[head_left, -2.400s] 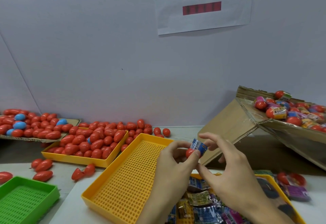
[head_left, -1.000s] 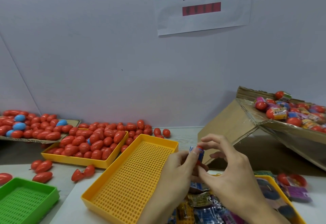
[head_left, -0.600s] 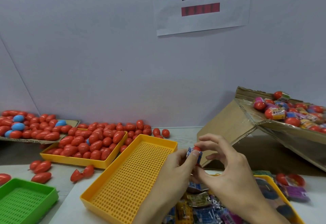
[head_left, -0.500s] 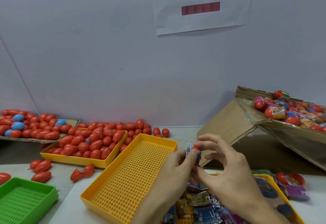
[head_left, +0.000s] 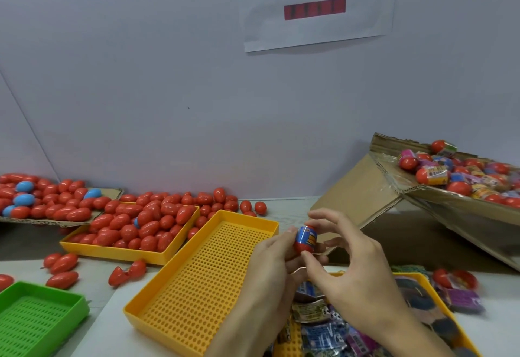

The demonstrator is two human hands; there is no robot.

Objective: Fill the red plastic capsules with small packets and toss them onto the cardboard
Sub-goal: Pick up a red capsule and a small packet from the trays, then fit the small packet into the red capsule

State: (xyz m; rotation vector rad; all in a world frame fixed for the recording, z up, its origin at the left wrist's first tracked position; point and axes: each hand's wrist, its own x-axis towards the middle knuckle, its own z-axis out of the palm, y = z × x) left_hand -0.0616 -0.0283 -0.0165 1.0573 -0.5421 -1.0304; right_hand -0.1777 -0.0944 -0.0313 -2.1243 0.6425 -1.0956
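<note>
1. Packets (head_left: pixel 323 331) lie in a yellow tray (head_left: pixel 416 276) at the near edge, partly under the wrists.
2. Left hand (head_left: pixel 270 261) and right hand (head_left: pixel 351 266) meet above this tray. Both pinch one red capsule (head_left: pixel 305 240) with a blue wrap around it; the capsule stands nearly upright between the fingertips.
3. A green tray (head_left: pixel 42 317) sits near left, and a second yellow tray (head_left: pixel 202 278), perforated, is just left of the hands.
4. Farther left, a third tray (head_left: pixel 112 252) holds many red capsules (head_left: pixel 146 221); some lie loose beside it.
5. At far right, the tilted cardboard (head_left: pixel 363 190) carries the wrapped capsules (head_left: pixel 433 175).
</note>
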